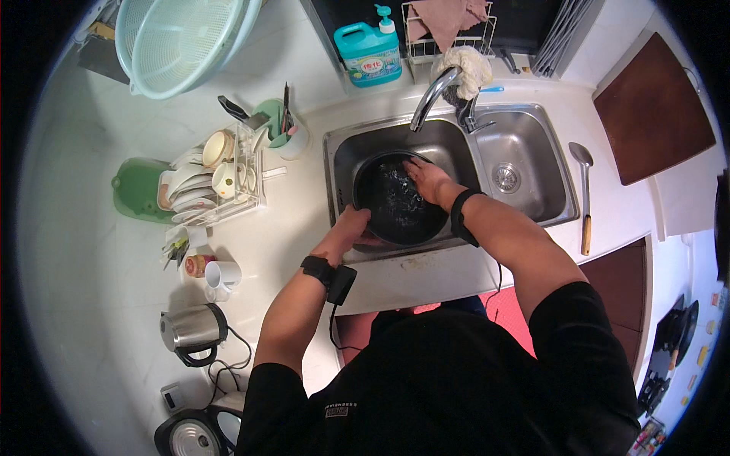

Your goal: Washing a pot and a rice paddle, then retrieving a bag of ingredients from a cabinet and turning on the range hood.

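A round black pan or pot (pixel 399 205) sits in the left bowl of a stainless steel double sink (pixel 336 128), its inside wet and shiny. My left hand (pixel 355 227) grips its lower left rim, with the thumb on top and the other fingers partly hidden below. At the pan's upper right, my right hand (pixel 426 179) reaches over the rim, fingers extended against the inside; it holds nothing that I can see. Above the sink hangs the chrome faucet (pixel 436 97), and no stream of water shows from it.
Left of the sink stand a dish rack (pixel 259 191) with bowls and plates, a utensil holder (pixel 293 142), a white mug (pixel 222 275) and an electric kettle (pixel 194 330). A detergent bottle (pixel 370 60) is behind; a metal ladle (pixel 585 199) and brown board (pixel 653 114) lie right.
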Demonstrator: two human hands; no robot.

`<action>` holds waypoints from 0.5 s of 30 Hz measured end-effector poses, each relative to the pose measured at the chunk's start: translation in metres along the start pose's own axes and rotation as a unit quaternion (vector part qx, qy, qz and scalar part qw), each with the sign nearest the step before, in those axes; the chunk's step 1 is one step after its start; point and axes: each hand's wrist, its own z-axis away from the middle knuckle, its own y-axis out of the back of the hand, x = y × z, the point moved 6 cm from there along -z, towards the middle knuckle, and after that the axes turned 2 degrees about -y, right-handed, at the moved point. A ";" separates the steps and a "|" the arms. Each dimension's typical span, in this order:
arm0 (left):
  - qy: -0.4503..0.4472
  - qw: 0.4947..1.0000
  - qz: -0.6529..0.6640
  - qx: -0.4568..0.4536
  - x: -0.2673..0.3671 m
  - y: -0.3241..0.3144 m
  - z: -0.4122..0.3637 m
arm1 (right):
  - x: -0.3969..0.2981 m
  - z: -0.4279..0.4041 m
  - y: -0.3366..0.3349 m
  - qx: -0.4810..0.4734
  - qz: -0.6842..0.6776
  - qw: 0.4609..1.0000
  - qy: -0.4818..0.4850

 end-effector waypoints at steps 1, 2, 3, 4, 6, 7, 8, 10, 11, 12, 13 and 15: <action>-0.004 1.000 -0.007 -0.011 -0.001 -0.001 -0.004 | -0.006 -0.002 -0.004 -0.003 0.002 1.000 0.000; -0.006 1.000 -0.006 -0.015 -0.003 -0.003 -0.008 | -0.014 -0.005 -0.020 -0.123 -0.067 0.990 0.001; -0.006 1.000 -0.011 -0.015 -0.002 -0.001 -0.009 | -0.019 -0.004 -0.027 -0.237 -0.133 0.962 0.005; -0.006 1.000 -0.016 -0.015 -0.001 0.000 -0.009 | -0.023 -0.002 -0.025 -0.242 -0.163 0.956 0.030; -0.013 1.000 -0.011 -0.014 0.001 0.000 0.000 | -0.016 0.000 0.000 -0.178 -0.085 0.979 0.042; -0.020 0.999 -0.013 -0.021 0.006 -0.005 0.005 | -0.011 0.003 0.014 -0.118 -0.013 0.992 0.044; -0.021 0.999 -0.013 -0.023 0.007 -0.008 0.006 | -0.005 0.006 0.015 -0.035 0.029 0.999 0.008; 0.008 1.000 -0.018 0.022 0.004 -0.006 0.007 | -0.001 0.007 0.018 -0.064 0.018 0.998 0.012; 0.008 1.000 -0.019 0.021 0.003 -0.006 0.007 | -0.001 0.007 0.017 -0.091 0.005 0.996 0.018; -0.001 1.000 -0.015 0.012 0.005 -0.009 0.006 | -0.004 0.009 0.014 -0.094 0.005 0.995 0.015; -0.009 1.000 -0.010 0.005 0.005 -0.010 0.006 | -0.012 0.008 0.006 -0.138 -0.044 0.989 -0.010; -0.002 1.000 -0.007 -0.004 -0.002 -0.006 -0.001 | -0.026 0.009 0.002 -0.180 -0.093 0.979 -0.033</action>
